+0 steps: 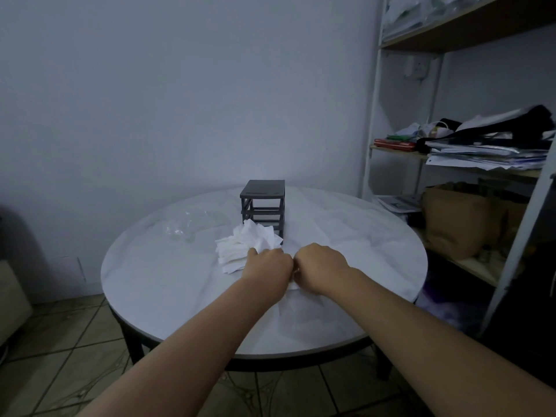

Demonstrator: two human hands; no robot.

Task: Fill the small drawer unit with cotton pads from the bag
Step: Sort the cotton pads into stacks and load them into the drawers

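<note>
The pads [240, 251] sit in a heap on the table [150, 281] right by the drawers [262, 206], handy for filling, and the left hand [267, 269] and right hand [320, 267] curl together, likely pinching a few pads.

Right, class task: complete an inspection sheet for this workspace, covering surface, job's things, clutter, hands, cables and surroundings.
Surface: round white table, top looks creased.
Job's things: dark grey drawer unit upright towards the far side, frame open, no drawers seen; cotton pads piled loose in front of it; clear bag lying to their left.
Clutter: nothing seen.
Hands: left hand and right hand curled, knuckles together, just in front of the pads; a white scrap shows beneath them, grip hidden.
Cables: nothing seen.
Surroundings: shelving on the right with papers and a brown bag; tiled floor.
</note>
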